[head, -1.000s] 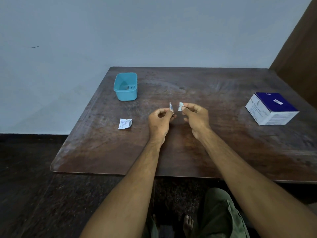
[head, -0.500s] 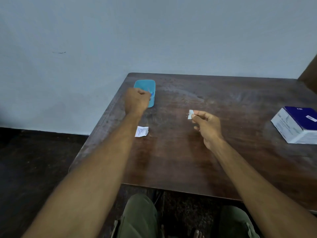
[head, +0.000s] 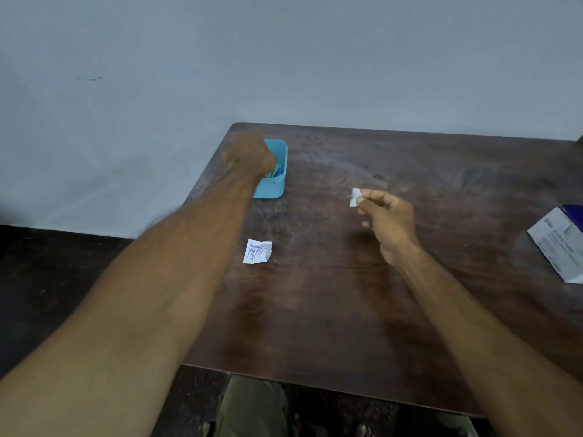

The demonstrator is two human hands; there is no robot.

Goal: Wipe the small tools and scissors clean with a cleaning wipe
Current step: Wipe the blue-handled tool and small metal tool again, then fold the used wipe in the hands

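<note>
1. Two hands are seen over the dark wooden table [head: 362,310]. The left hand [head: 249,154] is reached into the blue tub [head: 277,181] at 11 o'clock; the image is blurred and the fingers are hidden, so its grip cannot be told.
2. The cleaning wipe [head: 355,197] is pinched between thumb and forefinger of the right hand [head: 389,222], held up at 1 o'clock above the table.
3. Small tools [head: 275,172] are faintly seen inside the tub; scissors cannot be made out.
4. A torn sachet [head: 257,251] lies at 10 o'clock; a white and blue box [head: 558,244] sits at 3 o'clock.
5. Step judged: a tool is being returned or fetched. Next, one tool must be lifted clear and brought to the wipe.
</note>
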